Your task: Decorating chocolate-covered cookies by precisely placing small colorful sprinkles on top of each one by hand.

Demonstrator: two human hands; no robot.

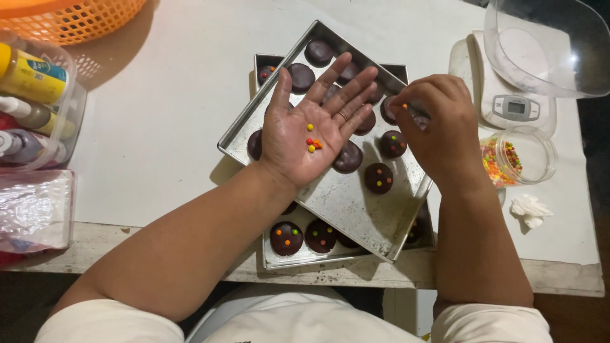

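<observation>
**Candy beads going onto chocolate rounds**

I am watching my left hand [314, 130] lying palm up and fully spread over the upper metal tray [346, 203], cradling a few candy beads [312, 143] in yellow, orange and red. My right hand [438, 130] is hovering knuckles up over the tray's far right side, its fingertips pinching together on one orange bead [405, 107] just above a chocolate round [389, 109]. That tray is sitting askew on a lower tray [279, 259] (both carrying dark rounds, some already dotted). A clear tub of sprinkles [518, 155] is standing on the table [165, 127] just right of my right hand, beside a small scale [515, 105].
</observation>
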